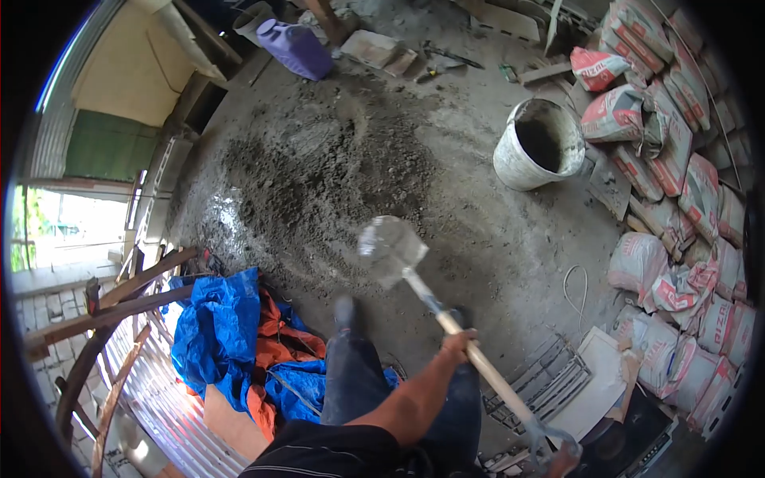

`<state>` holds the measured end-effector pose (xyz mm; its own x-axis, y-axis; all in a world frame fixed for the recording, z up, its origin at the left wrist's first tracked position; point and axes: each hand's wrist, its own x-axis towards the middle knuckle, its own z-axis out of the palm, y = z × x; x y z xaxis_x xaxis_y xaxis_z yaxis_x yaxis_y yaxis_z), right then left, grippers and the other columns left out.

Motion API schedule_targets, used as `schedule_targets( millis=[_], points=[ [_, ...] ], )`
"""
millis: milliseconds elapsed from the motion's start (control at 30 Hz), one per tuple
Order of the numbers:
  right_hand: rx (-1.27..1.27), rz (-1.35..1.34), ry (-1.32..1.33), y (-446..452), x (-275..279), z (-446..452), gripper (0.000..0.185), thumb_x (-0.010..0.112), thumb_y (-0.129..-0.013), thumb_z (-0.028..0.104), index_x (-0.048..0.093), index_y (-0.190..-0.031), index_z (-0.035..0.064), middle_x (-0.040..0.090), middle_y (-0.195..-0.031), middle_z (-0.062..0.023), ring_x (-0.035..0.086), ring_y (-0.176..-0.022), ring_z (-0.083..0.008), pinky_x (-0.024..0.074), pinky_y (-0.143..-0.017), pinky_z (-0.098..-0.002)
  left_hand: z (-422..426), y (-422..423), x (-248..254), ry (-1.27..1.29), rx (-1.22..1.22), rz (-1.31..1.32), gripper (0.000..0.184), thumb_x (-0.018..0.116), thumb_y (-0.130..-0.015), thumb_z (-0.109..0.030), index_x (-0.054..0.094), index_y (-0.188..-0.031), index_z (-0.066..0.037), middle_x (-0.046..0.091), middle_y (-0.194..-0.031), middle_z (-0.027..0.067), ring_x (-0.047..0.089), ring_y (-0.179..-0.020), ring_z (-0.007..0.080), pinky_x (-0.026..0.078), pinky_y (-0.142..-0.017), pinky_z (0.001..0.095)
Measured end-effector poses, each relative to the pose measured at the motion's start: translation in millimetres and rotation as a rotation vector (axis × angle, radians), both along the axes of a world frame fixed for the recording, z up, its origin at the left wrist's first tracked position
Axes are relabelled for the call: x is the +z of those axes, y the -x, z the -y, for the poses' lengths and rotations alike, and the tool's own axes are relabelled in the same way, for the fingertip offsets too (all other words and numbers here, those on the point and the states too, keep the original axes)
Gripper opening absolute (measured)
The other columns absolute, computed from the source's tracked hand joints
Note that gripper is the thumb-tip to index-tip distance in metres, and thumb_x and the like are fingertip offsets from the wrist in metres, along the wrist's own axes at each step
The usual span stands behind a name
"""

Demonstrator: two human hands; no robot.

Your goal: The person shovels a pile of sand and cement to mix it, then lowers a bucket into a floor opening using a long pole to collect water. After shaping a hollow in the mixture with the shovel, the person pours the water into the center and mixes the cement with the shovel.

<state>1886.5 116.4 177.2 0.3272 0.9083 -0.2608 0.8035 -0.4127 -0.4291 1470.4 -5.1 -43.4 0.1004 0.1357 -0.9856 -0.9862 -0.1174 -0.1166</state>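
Black sleeve (320, 452) of the person, foreground. Left hand (460, 344) closed around the wooden shaft (506, 394) of a shovel (480, 362); right hand (562, 460), at the lower right, gripping its handle end (543, 438). The blade (390, 251) lies over the concrete floor (550, 231), at the near edge of a grey granular heap (335, 167). White bucket (516, 163) and stacked cement bags (621, 111) at right.

- Beneath me, the grey floor (522, 255) bears a dark heap (319, 163).
- Right of it: a white bucket (511, 155).
- Beyond it: a purple jug (299, 52).
- At my left: blue tarp (213, 327), apparently partly on the floor.
- Along my right: stacked sacks (637, 259).
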Motion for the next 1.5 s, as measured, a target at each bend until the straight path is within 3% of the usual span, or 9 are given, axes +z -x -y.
schedule_targets(
  millis=[300,533,600,700,900,967,1100,1333,1500],
  points=[
    [0.019,0.293,-0.169,15,19,-48,0.037,0.061,-0.077,0.005,0.052,-0.111,-0.0053,0.058,-0.082,-0.0123,0.054,-0.064,-0.0198,0.0446,-0.054,-0.0310,-106,-38,-98,-0.392,-0.074,0.121,0.021,0.069,-0.082,-0.009,0.052,-0.091,-0.001,0.056,-0.075,0.0078,0.058,-0.066,0.0218,0.052,-0.062,0.0347],
    [0.072,0.048,-0.188,227,-96,-50,0.046,0.061,-0.077,0.005,0.049,-0.120,-0.0074,0.057,-0.084,-0.0134,0.052,-0.068,-0.0202,0.0426,-0.058,-0.0310,-34,234,-112,-0.180,0.043,0.051,0.013,0.063,-0.084,-0.006,0.054,-0.091,0.001,0.058,-0.082,0.0091,0.058,-0.065,0.0204,0.052,-0.062,0.0331],
    [0.209,0.029,-0.238,276,-91,-45,0.048,0.061,-0.077,0.005,0.047,-0.122,-0.0046,0.055,-0.075,-0.0112,0.047,-0.050,-0.0158,0.0365,-0.042,-0.0285,-1,260,-107,-0.104,0.154,0.006,0.012,0.062,-0.085,-0.004,0.053,-0.092,0.001,0.057,-0.083,0.0095,0.057,-0.064,0.0207,0.052,-0.060,0.0333],
    [0.177,-0.017,-0.137,386,-71,2,0.048,0.062,-0.075,0.005,0.048,-0.118,-0.0104,0.058,-0.094,-0.0158,0.056,-0.079,-0.0230,0.0469,-0.068,-0.0340,42,321,-115,-0.023,0.177,-0.056,0.015,0.061,-0.084,-0.004,0.053,-0.095,0.002,0.057,-0.080,0.0103,0.057,-0.062,0.0218,0.051,-0.057,0.0353],
    [0.993,-0.059,-0.243,547,-44,113,0.040,0.068,-0.069,0.010,0.050,-0.101,-0.0051,0.056,-0.090,-0.0165,0.055,-0.079,-0.0332,0.0454,-0.075,-0.0406,164,462,-85,0.071,0.285,-0.272,0.019,0.058,-0.084,-0.008,0.048,-0.099,-0.001,0.053,-0.075,0.0102,0.053,-0.055,0.0221,0.050,-0.049,0.0353],
    [1.308,-0.449,-0.328,581,-21,136,0.034,0.067,-0.072,0.009,0.044,-0.097,0.0008,0.054,-0.079,-0.0139,0.056,-0.070,-0.0308,0.0466,-0.066,-0.0428,196,496,-60,0.015,0.282,-0.334,0.012,0.059,-0.084,-0.011,0.049,-0.086,-0.005,0.049,-0.063,0.0055,0.052,-0.051,0.0198,0.050,-0.047,0.0332],
    [1.435,-0.708,-0.257,588,8,123,0.023,0.062,-0.074,0.002,0.042,-0.085,0.0060,0.052,-0.073,-0.0101,0.056,-0.068,-0.0266,0.0479,-0.066,-0.0417,195,503,-10,-0.121,0.451,-0.373,0.018,0.061,-0.084,-0.013,0.048,-0.073,-0.009,0.046,-0.057,0.0020,0.050,-0.048,0.0166,0.051,-0.047,0.0314],
    [0.606,-0.220,-0.282,370,-31,32,0.022,0.060,-0.072,0.001,0.053,-0.093,0.0011,0.058,-0.082,-0.0085,0.057,-0.079,-0.0232,0.0462,-0.079,-0.0355,60,348,38,-0.456,0.537,-0.309,0.015,0.064,-0.083,-0.011,0.051,-0.080,-0.004,0.056,-0.066,0.0117,0.057,-0.059,0.0241,0.054,-0.060,0.0381],
    [-0.233,-0.037,-0.172,129,-27,15,0.022,0.063,-0.075,0.006,0.062,-0.094,-0.0058,0.061,-0.084,-0.0113,0.058,-0.078,-0.0205,0.0478,-0.070,-0.0359,-44,157,-10,-0.246,-0.036,0.000,0.013,0.066,-0.082,-0.012,0.055,-0.085,-0.005,0.056,-0.068,0.0081,0.055,-0.058,0.0219,0.050,-0.055,0.0362]
  ],
)
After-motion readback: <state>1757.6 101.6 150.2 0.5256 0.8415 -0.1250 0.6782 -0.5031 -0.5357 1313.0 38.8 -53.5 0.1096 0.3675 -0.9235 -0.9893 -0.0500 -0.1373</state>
